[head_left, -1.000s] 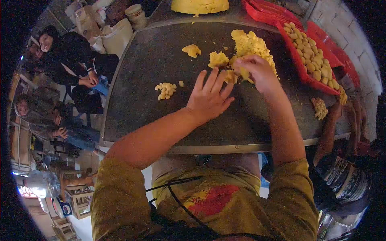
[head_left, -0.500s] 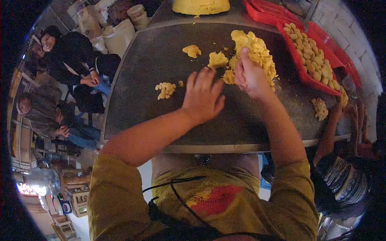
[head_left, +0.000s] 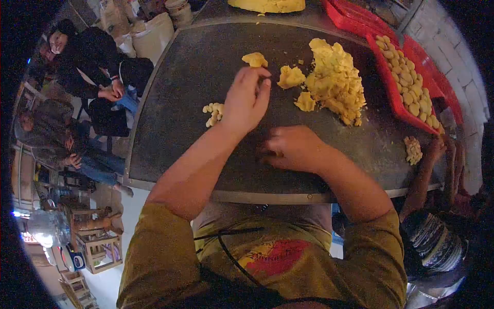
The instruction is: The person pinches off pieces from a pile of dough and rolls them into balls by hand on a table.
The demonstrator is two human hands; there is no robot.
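Note:
My left hand (head_left: pixel 248 98) is over the dark table (head_left: pixel 180 154), its fingers curled close below a small yellow dough lump (head_left: pixel 255 59). Whether it holds anything is hidden. Nearer the front edge, my right hand (head_left: pixel 293 148) has its fingers bent and pointing left; their tips are in shadow and what lies in them does not show. Beyond my hands are a large crumbly dough mound (head_left: pixel 337 80) and two smaller pieces, one yellow chunk (head_left: pixel 291 76) and one lower chunk (head_left: pixel 305 101). Small pale pieces (head_left: pixel 213 113) lie left of my left wrist, partly hidden by it.
A red tray (head_left: pixel 393 95) of rounded dough pieces stands at the right, near more red trays. A pile of small pieces (head_left: pixel 412 150) lies by a co-worker's hand (head_left: pixel 437 147). A large yellow block (head_left: pixel 267 5) is at the far edge. Two people sit at the left.
My right hand has moved from the dough mound down and left toward the front of the table. My left hand has moved up and slightly left, and its spread fingers have curled.

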